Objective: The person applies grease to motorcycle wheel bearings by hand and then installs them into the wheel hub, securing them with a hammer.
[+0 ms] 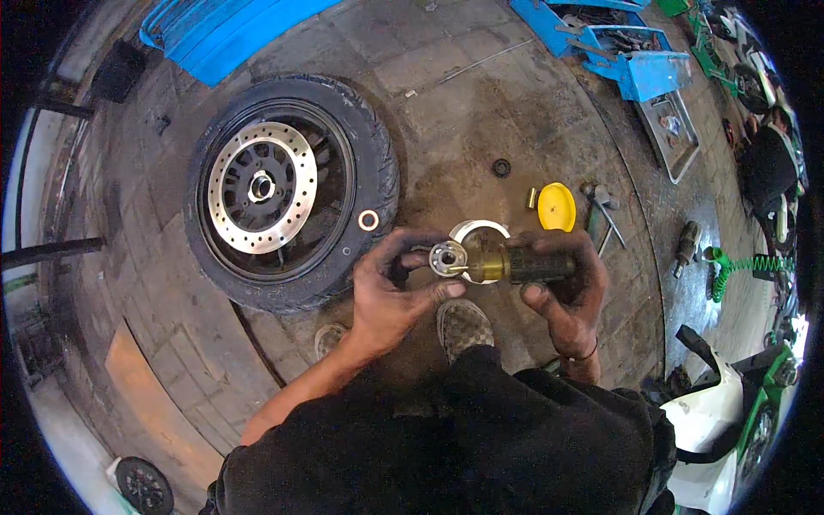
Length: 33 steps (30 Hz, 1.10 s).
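left hand (390, 287): fingers closed around a small round metal bearing (448, 257), pinching it by its rim at the end of the tool.
right hand (562, 287): fingers wrapped tight on the dark ribbed grip of a cylindrical tool (515, 264) with a brass-coloured front section, held level and pointing toward the bearing.
where the bearing is: in the air between both hands, above the floor, touching the tool's tip.
wheel (287, 193): lies flat on the paved floor to the left, disc rotor facing up, hub centre open; well apart from the hands.
ring (368, 221): a small washer-like ring rests on the tyre's edge.
other bits: a white round container (481, 230) just behind the hands, a yellow lid (556, 207), a black seal ring (501, 167), loose hand tools (605, 215), a blue toolbox (631, 56).
progress, as judged: wheel is off and laid out, the bearing is out of the hub and in hand; nothing looks seated back in the hub yet, so refitting appears to remain.
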Motion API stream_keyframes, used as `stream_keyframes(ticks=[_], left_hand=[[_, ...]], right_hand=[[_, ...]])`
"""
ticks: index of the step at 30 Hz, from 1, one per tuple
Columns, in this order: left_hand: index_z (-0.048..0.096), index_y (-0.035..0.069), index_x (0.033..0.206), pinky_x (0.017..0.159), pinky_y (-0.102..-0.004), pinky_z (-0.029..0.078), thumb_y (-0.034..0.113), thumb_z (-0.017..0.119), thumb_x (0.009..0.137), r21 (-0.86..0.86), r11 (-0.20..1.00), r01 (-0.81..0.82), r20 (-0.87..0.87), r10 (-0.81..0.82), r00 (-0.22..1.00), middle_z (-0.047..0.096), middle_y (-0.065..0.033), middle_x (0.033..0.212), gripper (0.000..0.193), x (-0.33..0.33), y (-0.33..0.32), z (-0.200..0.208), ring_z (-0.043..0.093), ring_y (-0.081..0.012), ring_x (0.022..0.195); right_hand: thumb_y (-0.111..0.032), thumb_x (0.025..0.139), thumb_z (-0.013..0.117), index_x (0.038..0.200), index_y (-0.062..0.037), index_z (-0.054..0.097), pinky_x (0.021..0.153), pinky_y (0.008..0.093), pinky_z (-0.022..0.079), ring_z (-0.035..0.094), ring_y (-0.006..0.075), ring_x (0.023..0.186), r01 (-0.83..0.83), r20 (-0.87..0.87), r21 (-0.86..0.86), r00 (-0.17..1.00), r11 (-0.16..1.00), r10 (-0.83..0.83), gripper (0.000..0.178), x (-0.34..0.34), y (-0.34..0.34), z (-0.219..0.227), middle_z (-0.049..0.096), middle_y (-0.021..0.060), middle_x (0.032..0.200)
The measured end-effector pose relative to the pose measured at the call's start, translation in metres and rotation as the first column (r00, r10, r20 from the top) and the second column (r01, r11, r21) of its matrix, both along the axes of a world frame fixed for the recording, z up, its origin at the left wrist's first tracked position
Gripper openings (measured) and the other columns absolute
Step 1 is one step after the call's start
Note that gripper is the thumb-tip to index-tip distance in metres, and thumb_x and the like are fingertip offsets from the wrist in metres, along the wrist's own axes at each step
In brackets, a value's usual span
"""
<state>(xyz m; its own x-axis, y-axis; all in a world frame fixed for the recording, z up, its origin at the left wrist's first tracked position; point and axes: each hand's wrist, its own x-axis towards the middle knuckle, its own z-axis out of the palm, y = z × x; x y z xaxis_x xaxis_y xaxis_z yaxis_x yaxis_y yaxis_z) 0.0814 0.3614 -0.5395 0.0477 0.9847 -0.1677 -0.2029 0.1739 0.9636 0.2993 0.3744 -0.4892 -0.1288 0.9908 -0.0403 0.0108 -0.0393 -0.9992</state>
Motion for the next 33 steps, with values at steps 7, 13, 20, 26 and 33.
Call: stream_keyframes(ticks=[7, 13, 20, 26, 33], left_hand=[[0.063, -0.004, 0.116, 0.093, -0.0298, 0.051, 0.004, 0.086, 0.072, 0.003, 0.996, 0.084, 0.055, -0.084, 0.995, 0.067, -0.0097, 0.110, 0.050, -0.007, 0.004, 0.009, 0.064, -0.0153, 0.103], [0.063, -0.005, 0.117, 0.094, -0.0298, 0.049, 0.007, 0.085, 0.074, 0.032, 0.994, 0.109, 0.037, -0.110, 0.993, 0.067, -0.0093, 0.109, 0.050, -0.010, 0.004, 0.005, 0.063, -0.0150, 0.103], [0.062, -0.006, 0.116, 0.095, -0.0304, 0.050, 0.004, 0.084, 0.075, 0.009, 0.998, 0.063, 0.115, -0.064, 0.991, 0.067, -0.0103, 0.111, 0.047, -0.010, 0.004, 0.002, 0.063, -0.0157, 0.105], [0.060, -0.006, 0.116, 0.097, -0.0334, 0.051, 0.002, 0.086, 0.072, 0.072, 0.997, 0.039, 0.031, -0.041, 0.999, 0.064, -0.0131, 0.116, 0.052, -0.007, 0.002, 0.003, 0.063, -0.0198, 0.107], [0.049, -0.005, 0.127, 0.102, -0.0387, 0.050, 0.005, 0.086, 0.072, 0.096, 0.992, 0.081, 0.124, -0.092, 0.988, 0.062, -0.0160, 0.118, 0.067, -0.005, 0.000, 0.001, 0.061, -0.0247, 0.115]], right_hand=[[-0.006, 0.075, 0.082, 0.100, -0.0032, 0.061, 0.099, 0.0429, 0.048, 0.063, 0.0293, 0.111, -0.091, 0.010, 0.145, 0.996, 0.985, 0.091, 0.033, 0.009, 0.001, -0.006, 0.067, 0.0186, 0.116], [0.002, 0.068, 0.078, 0.083, -0.0080, 0.064, 0.095, 0.0449, 0.049, 0.066, 0.0328, 0.103, -0.225, 0.192, 0.339, 0.967, 0.914, 0.167, 0.022, 0.015, 0.016, -0.003, 0.073, 0.0129, 0.103], [0.006, 0.065, 0.071, 0.075, -0.0089, 0.065, 0.095, 0.0455, 0.048, 0.065, 0.0334, 0.100, -0.348, 0.352, 0.420, 0.914, 0.838, 0.203, 0.019, 0.029, 0.021, 0.008, 0.075, 0.0113, 0.101], [-0.003, 0.075, 0.079, 0.093, -0.0047, 0.061, 0.097, 0.0437, 0.050, 0.064, 0.0326, 0.110, 0.015, 0.035, 0.231, 0.999, 0.973, -0.024, 0.025, 0.013, 0.006, -0.002, 0.067, 0.0218, 0.117], [-0.006, 0.077, 0.081, 0.102, -0.0026, 0.057, 0.099, 0.0430, 0.050, 0.063, 0.0319, 0.114, -0.035, -0.052, 0.071, 0.998, 0.997, 0.039, 0.035, 0.014, 0.002, -0.016, 0.065, 0.0237, 0.118]])
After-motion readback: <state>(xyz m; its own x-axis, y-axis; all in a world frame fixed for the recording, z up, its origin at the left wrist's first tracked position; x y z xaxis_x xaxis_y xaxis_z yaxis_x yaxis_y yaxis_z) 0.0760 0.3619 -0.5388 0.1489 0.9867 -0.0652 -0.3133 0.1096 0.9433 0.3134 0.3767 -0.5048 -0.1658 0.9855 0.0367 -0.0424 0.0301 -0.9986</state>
